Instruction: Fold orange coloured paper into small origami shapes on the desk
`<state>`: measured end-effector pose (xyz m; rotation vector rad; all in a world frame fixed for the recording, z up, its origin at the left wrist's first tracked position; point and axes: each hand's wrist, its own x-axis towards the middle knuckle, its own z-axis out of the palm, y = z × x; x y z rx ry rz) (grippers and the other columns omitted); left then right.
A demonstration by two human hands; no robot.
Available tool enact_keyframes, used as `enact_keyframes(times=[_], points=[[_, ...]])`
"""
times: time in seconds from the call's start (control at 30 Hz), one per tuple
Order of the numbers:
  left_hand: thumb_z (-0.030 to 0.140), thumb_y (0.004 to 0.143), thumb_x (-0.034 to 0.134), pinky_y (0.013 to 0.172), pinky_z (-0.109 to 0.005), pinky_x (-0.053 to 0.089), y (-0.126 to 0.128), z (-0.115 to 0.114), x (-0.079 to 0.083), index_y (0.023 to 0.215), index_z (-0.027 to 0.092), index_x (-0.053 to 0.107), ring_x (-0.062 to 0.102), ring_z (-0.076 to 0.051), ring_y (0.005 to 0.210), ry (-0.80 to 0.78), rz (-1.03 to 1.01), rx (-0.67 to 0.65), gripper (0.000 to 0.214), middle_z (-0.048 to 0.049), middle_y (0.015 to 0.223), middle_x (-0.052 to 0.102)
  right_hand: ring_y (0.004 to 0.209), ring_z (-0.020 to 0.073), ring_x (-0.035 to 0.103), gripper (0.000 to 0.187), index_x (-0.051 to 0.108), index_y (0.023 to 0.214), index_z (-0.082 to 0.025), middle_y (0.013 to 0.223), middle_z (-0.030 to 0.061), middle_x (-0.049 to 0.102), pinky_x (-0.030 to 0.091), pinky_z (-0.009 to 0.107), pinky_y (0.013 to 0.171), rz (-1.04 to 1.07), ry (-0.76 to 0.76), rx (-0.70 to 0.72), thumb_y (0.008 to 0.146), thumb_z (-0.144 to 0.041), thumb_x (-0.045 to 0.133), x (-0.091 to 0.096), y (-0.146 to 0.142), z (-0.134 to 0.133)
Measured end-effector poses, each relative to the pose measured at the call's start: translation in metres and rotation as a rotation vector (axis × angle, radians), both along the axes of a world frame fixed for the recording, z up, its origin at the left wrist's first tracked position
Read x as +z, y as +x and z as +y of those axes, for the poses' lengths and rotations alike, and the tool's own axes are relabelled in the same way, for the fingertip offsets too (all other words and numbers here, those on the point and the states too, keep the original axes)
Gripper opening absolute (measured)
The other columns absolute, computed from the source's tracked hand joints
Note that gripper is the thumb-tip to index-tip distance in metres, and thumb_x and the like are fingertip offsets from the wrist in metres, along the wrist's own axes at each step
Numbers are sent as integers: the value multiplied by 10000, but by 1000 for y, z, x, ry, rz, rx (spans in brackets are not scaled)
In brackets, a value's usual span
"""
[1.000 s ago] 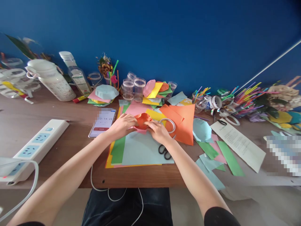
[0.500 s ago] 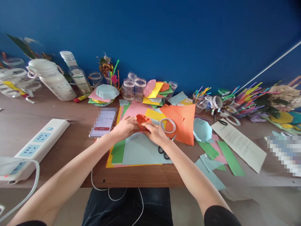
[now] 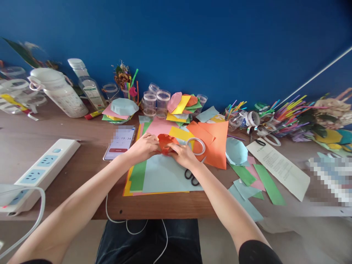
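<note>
A crumpled piece of orange paper (image 3: pixel 165 143) sits between my hands, just above a stack of coloured paper. My left hand (image 3: pixel 144 148) pinches its left side, and my right hand (image 3: pixel 183 156) presses its lower right side. Its underside is hidden by my fingers. To the right of my right hand lies a roll of clear tape (image 3: pixel 196 146) on a yellow sheet (image 3: pixel 178 134). Black-handled scissors (image 3: pixel 191 177) lie below my right wrist, partly on a pale blue sheet (image 3: pixel 162 176).
A large orange sheet (image 3: pixel 216 146) lies right of the tape. A phone (image 3: pixel 119 143) lies left of my left hand, with a white power strip (image 3: pixel 46 165) beyond it. Clear cups, paper stacks and coloured straws line the back of the wooden table (image 3: pixel 82 135).
My hands have shifted slightly on the orange paper, which now stands a little more rounded between them. The tape, scissors and sheets stay in place.
</note>
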<state>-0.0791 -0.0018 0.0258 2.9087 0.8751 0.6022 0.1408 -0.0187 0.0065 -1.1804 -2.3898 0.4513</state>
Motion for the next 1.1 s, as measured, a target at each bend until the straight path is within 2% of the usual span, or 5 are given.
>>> enact_keyframes(times=[0.2, 0.47, 0.7, 0.83, 1.1], points=[[355, 926, 509, 815, -347, 308, 5, -2, -2, 869, 242, 690, 550, -179, 881, 55, 22, 31, 221, -2, 843, 690, 981, 199, 640, 363, 539, 1204, -237, 1125, 49, 665, 516, 301, 783, -79, 91, 14, 845, -246, 593, 4, -7, -7], [364, 903, 547, 807, -341, 316, 7, -6, -3, 875, 237, 668, 555, -188, 902, 51, -16, 77, 177, -1, 874, 692, 880, 199, 667, 310, 538, 1207, -231, 1032, 41, 699, 510, 277, 684, -107, 124, -16, 901, -284, 537, 1, -9, -7], [358, 896, 560, 856, -361, 316, -2, -3, 1, 876, 242, 677, 555, -188, 936, 22, -5, 13, 166, 4, 869, 707, 797, 167, 665, 286, 566, 1172, -266, 894, 19, 716, 468, 225, 657, -166, 83, -10, 897, -200, 522, -3, -3, -3], [307, 911, 542, 820, -357, 312, 1, -3, 3, 821, 235, 686, 559, -169, 840, 0, 3, -13, 184, 12, 787, 703, 761, 173, 659, 266, 587, 1146, -258, 835, 26, 710, 459, 235, 661, -198, 87, -3, 897, -193, 521, -4, -2, -2], [307, 859, 621, 844, -360, 307, -4, -2, 6, 866, 241, 679, 554, -184, 893, 10, -25, -28, 88, 7, 845, 701, 844, 170, 682, 292, 587, 1149, -275, 911, 4, 728, 509, 249, 725, -23, 11, 8, 881, -169, 542, -3, 1, -1]])
